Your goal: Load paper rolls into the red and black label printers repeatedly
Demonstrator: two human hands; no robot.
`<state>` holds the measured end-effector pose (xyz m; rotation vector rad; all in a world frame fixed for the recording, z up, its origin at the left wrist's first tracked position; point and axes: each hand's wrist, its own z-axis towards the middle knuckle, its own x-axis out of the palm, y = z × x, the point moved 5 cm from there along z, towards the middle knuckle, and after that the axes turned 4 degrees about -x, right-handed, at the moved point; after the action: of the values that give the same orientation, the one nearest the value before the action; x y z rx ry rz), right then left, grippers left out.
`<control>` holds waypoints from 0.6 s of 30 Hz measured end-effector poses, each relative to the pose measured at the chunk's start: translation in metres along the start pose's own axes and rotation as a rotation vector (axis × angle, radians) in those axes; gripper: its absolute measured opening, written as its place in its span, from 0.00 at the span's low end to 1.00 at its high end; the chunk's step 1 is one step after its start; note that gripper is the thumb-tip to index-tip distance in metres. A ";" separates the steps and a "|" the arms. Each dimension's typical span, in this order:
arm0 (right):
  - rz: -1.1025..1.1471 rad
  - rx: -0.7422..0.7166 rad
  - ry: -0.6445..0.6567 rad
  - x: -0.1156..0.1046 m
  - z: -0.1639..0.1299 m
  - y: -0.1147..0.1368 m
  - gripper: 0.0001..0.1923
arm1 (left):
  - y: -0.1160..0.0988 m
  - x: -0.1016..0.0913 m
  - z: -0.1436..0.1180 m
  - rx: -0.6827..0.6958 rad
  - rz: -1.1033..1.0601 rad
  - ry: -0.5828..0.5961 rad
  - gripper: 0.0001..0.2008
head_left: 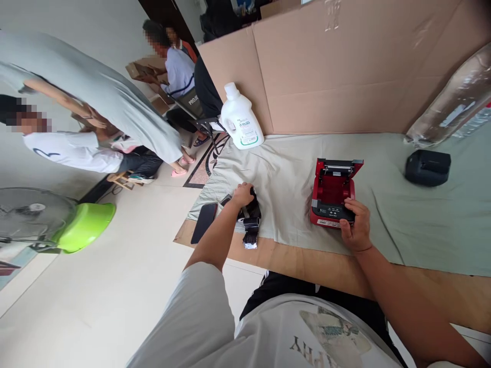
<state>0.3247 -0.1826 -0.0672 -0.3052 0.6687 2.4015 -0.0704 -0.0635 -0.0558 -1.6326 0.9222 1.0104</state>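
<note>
Resting on the front edge of the small red plastic printer with its lid open (333, 193), the right hand (356, 227) grips its black button panel, fingers curled over. The left hand (243, 194) closes around a bundle of black rolls (251, 222) at the bench (307, 260) edge, beside a dark flat phone (204, 222) on the pale green cloth (414, 214).

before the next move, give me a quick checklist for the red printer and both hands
1. Red printer lid open, bay exposed: ok.
2. Right hand steadying the printer's front corner: ok.
3. Left hand on the black items at the cloth's edge: ok.
4. Paper roll loaded in the bay: cannot tell.
5. Printer flat on the green cloth: ok.
6. Phone well clear of the table edge: not ok.
</note>
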 end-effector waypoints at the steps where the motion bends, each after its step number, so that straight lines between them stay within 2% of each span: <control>1: -0.002 0.005 0.004 0.000 0.001 0.001 0.18 | -0.007 0.004 0.000 -0.001 0.001 -0.001 0.22; 4: 0.002 0.020 0.010 -0.001 0.003 0.003 0.17 | -0.026 0.005 -0.007 0.014 -0.015 0.010 0.19; 6: 0.006 0.022 0.013 -0.001 0.004 0.005 0.16 | -0.045 -0.001 -0.021 0.089 -0.100 0.101 0.18; 8: 0.005 0.020 0.012 -0.001 0.005 0.007 0.16 | -0.074 -0.007 -0.045 0.257 -0.306 0.341 0.22; 10: -0.006 0.025 0.011 -0.002 0.005 0.007 0.16 | -0.110 -0.015 -0.081 0.465 -0.533 0.696 0.29; 12: -0.021 0.027 0.020 -0.002 0.006 0.007 0.17 | -0.144 -0.019 -0.116 0.613 -0.618 1.011 0.32; 14: -0.026 0.019 0.024 -0.002 0.006 0.006 0.17 | -0.175 -0.015 -0.134 0.697 -0.655 1.189 0.31; 15: -0.022 0.011 0.023 -0.002 0.006 0.006 0.17 | -0.191 -0.011 -0.134 0.723 -0.673 1.204 0.29; 16: -0.018 0.007 0.021 -0.002 0.006 0.006 0.18 | -0.206 -0.004 -0.129 0.745 -0.691 1.163 0.26; 18: -0.018 0.012 0.022 -0.002 0.006 0.006 0.21 | -0.234 0.012 -0.109 0.784 -0.674 0.962 0.21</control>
<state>0.3219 -0.1845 -0.0597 -0.3322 0.6872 2.3791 0.1674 -0.1128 0.0315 -1.4924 1.0425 -0.6264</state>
